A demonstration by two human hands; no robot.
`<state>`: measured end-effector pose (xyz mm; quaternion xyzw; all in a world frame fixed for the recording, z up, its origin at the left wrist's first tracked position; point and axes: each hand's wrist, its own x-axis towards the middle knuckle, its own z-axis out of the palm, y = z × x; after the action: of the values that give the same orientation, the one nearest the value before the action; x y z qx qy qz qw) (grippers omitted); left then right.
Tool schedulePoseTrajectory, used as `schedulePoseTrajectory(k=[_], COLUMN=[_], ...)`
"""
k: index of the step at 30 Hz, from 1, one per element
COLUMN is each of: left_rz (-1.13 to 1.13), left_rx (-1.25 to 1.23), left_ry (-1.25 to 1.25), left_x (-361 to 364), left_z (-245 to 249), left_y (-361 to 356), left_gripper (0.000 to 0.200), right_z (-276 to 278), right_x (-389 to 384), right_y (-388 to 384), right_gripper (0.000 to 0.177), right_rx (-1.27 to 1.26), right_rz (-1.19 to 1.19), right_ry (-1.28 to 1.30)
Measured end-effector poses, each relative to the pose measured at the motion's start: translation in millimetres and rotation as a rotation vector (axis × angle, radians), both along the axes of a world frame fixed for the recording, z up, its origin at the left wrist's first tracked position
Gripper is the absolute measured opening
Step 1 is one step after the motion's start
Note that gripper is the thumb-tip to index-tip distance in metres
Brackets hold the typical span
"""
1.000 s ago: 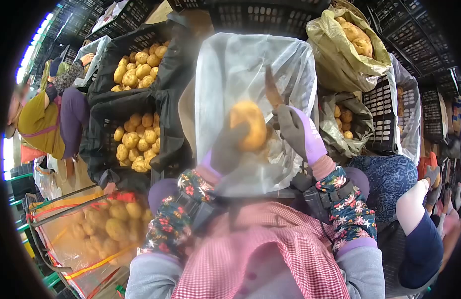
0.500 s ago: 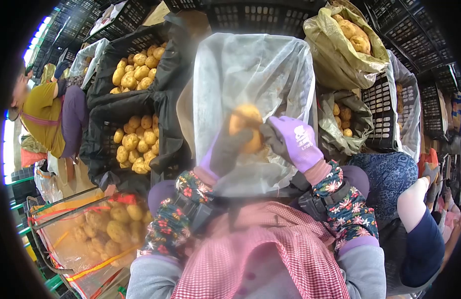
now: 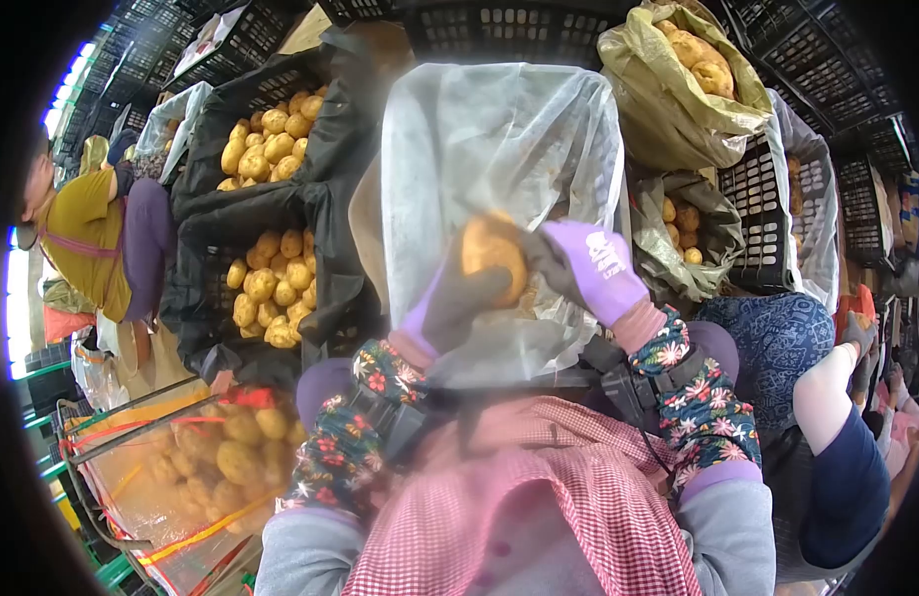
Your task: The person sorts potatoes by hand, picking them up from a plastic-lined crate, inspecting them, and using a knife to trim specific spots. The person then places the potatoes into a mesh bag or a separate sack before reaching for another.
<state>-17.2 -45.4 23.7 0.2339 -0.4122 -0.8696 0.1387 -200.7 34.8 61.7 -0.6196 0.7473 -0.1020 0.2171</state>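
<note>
In the head view, my left hand, in a purple glove with dark palm and fingers, is closed around a large yellow-brown potato. My gloved right hand is at the potato's right side, its dark fingers bent and close together. Blur hides whether those fingers pinch anything. Both hands are over a crate lined with translucent white plastic, where some small brownish bits lie on the liner.
Two black-lined crates of potatoes stand at left. A clear bag of potatoes is at lower left. Right of the crate are an olive sack and a smaller potato bag. People sit on both sides.
The potato has turned a little in my left hand, and the left thumb now lies across its lower part. My right hand has shifted slightly up and right along its edge.
</note>
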Motion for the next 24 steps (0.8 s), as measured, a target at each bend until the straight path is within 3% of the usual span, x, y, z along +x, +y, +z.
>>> schedulePoseTrajectory(k=[4, 7, 10, 14, 17, 18, 22, 24], left_rz=[-0.031, -0.046, -0.032, -0.106, -0.024, -0.032, -0.012, 0.01], left_rx=[-0.041, -0.114, -0.144, -0.191, -0.172, -0.151, -0.166, -0.149], left_ry=[-0.024, -0.031, -0.015, -0.071, -0.05, -0.07, -0.179, -0.221], left_x=[-2.1, -1.8, -9.5, -5.0, -5.2, -2.0, -3.3, 7.2], left_z=[5.3, 5.3, 13.3, 6.7, 6.3, 7.7, 6.7, -2.3], left_y=[-3.2, -0.5, -1.0, -4.0, 0.4, 1.0, -0.2, 2.6], left_gripper=[0.074, 0.077, 0.076, 0.074, 0.075, 0.076, 0.075, 0.073], right_z=[-15.9, -16.5, -13.7, -26.0, -18.6, -37.6, -22.5, -31.0], right_x=[3.5, -1.5, 2.0, 0.4, 1.2, -6.8, 8.4, -2.9], right_y=[-0.3, 1.2, -2.5, 5.3, -1.6, 0.2, 13.6, 3.2], right_gripper=[0.028, 0.022, 0.021, 0.023, 0.023, 0.024, 0.021, 0.021], right_rx=[0.019, -0.104, 0.001, -0.178, -0.053, -0.141, -0.289, -0.126], right_rz=[-0.06, -0.055, -0.057, -0.004, -0.053, -0.098, 0.182, 0.054], right_ry=[0.018, 0.036, 0.079, 0.069, 0.043, 0.029, 0.014, 0.009])
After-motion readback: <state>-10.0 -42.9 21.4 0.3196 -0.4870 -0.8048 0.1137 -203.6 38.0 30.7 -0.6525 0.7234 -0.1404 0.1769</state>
